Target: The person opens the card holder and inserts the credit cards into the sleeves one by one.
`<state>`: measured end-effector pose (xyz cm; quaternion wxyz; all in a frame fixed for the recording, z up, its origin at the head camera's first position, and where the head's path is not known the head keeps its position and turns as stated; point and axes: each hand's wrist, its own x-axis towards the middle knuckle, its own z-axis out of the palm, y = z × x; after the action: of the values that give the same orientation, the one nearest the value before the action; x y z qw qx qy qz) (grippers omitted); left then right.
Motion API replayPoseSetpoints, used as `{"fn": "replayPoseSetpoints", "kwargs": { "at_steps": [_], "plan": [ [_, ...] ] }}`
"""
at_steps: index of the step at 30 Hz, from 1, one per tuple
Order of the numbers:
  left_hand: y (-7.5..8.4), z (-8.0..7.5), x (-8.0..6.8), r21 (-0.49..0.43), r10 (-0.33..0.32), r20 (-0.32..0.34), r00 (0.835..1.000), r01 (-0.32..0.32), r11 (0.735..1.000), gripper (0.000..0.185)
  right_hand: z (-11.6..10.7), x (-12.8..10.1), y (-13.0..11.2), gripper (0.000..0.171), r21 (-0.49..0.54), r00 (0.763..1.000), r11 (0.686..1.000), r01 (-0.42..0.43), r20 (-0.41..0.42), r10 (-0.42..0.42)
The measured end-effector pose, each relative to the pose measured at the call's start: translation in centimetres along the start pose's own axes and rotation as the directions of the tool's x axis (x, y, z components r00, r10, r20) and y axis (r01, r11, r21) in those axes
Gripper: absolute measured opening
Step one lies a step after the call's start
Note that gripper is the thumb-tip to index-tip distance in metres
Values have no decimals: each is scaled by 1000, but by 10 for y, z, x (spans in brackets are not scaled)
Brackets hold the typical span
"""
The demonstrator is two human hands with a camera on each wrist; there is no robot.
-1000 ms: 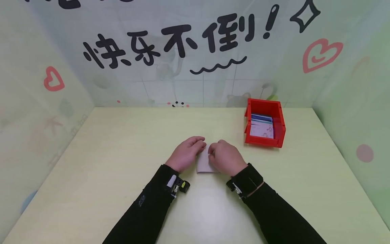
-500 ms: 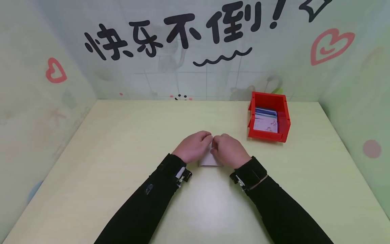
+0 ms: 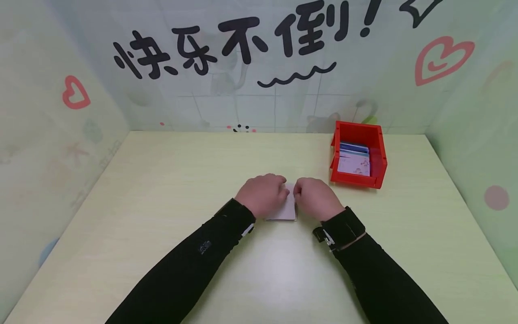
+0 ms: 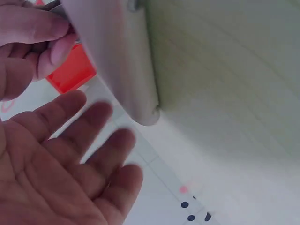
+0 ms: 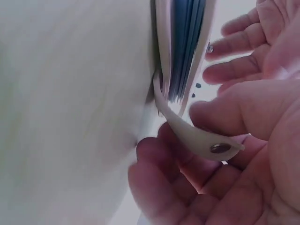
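Observation:
A small pale pink card holder (image 3: 287, 209) lies on the table between the hands. In the right wrist view its bluish inner leaves (image 5: 185, 42) show edge-on between the covers. My right hand (image 3: 317, 198) pinches the holder's short white strap (image 5: 187, 129), which has a metal snap (image 5: 220, 148), between thumb and fingers. The strap is pulled out from the holder's side. Over the left part of the holder is my left hand (image 3: 262, 194), hiding some of it; in the left wrist view its fingers (image 4: 70, 145) are spread and loosely straight beside the cover.
At the back right of the table (image 3: 182, 180) stands a red bin (image 3: 356, 181) with several cards or booklets (image 3: 354, 163) inside. Printed panels (image 3: 194, 108) wall the table at the back and both sides.
The hands were together over the holder half a second ago. My right hand has since moved right with the strap, and the left has shifted slightly right, uncovering the holder's right edge.

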<state>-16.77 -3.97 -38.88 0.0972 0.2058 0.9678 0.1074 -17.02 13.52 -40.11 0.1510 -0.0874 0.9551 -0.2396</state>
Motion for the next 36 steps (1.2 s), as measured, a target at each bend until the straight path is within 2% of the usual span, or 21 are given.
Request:
{"fn": "replayPoseSetpoints", "kwargs": {
  "at_steps": [4, 7, 9, 18, 22, 28, 36],
  "plan": [
    [0, 4, 0, 184, -2, -47, 999, 10, 983, 46, -2, -1, 4, 17, -6, 1000, 1000, -9, 19, 9],
    [1, 6, -1, 222, -45, -50, 998, 55, 974, 57, -3, -1, 8, 19, -10, 999, 1000, -17, 40, 18],
    [2, 6, -2, 251, -50, -56, 997, 62, 966, 62, -3, -1, 11, 19, -13, 999, 1000, -21, 49, 22],
    [10, 13, -1, 387, 12, -33, 999, 1, 922, 78, -2, -3, 15, 13, -53, 998, 998, -26, 57, 29],
    [14, 15, 0, 412, 24, -17, 1000, -15, 911, 88, -3, -4, 16, 13, -60, 997, 998, -32, 62, 36],
    [18, 16, 0, 407, 43, 12, 999, -44, 912, 101, -4, -4, 16, 14, -61, 997, 998, -26, 65, 30],
    [17, 12, -3, 378, 51, 59, 997, -70, 923, 92, -3, -1, 13, 16, -69, 999, 998, -9, 53, 13]
  ]
}}
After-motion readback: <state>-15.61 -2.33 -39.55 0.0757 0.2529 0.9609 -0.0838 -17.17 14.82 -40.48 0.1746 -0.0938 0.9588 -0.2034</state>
